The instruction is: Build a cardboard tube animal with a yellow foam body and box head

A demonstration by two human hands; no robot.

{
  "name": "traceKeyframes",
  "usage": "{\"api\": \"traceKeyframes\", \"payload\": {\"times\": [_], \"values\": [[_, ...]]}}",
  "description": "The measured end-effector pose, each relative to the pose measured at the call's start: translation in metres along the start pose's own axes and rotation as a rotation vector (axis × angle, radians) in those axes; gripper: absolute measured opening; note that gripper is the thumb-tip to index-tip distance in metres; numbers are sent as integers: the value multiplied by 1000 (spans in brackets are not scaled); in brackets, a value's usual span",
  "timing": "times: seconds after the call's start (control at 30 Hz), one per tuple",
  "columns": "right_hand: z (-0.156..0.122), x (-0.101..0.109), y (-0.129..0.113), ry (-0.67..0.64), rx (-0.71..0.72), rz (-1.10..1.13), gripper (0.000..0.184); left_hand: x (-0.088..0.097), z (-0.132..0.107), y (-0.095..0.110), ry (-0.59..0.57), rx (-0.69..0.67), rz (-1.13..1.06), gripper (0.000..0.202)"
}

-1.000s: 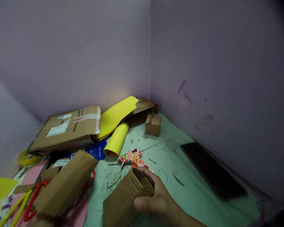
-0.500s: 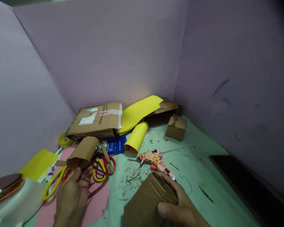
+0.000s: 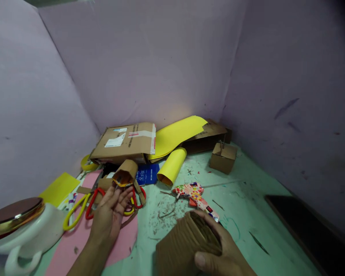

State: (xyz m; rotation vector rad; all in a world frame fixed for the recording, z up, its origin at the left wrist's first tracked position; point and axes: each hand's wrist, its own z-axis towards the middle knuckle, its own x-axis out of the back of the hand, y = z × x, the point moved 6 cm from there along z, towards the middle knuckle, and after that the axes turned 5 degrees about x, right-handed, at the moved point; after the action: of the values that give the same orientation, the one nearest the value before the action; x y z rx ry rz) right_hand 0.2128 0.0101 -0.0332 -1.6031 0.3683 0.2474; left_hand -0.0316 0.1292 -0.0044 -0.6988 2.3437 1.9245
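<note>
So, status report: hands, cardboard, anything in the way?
Right hand gripping hollow brown ribbed-cardboard piece. Left hand at small brown cardboard roll, contact unclear. Flower-patterned glue gun close beyond right hand.

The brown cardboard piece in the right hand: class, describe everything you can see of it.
The brown cardboard piece looks hollow, with ridged sides and an open end tipped up and rightward. It leans; the picture's bottom edge cuts it off. The right hand clasps the open end from the right. Beyond lies a flowered glue gun.
</note>
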Motion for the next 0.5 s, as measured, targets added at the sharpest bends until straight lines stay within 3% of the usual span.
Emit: {"api": "traceKeyframes", "payload": {"times": [0.1, 0.17, 0.27, 0.4, 0.5], "values": [[0, 2, 1, 24, -14, -23, 85, -4, -2, -3, -88, 36, 207, 40], [-1, 5, 2, 56, -18, -16, 85, 1, -5, 2, -63, 6, 388, 46], [-2, 9, 7, 76, -36, -21, 86, 7, -16, 18, -17, -118, 717, 34], [-2, 12, 11, 98, -48, -33, 87, 1, -32, 21, -131, -165, 1227, 9], [-3, 11, 9, 99, -34, -34, 85, 4, -42, 22, -203, -194, 1447, 10]]}}
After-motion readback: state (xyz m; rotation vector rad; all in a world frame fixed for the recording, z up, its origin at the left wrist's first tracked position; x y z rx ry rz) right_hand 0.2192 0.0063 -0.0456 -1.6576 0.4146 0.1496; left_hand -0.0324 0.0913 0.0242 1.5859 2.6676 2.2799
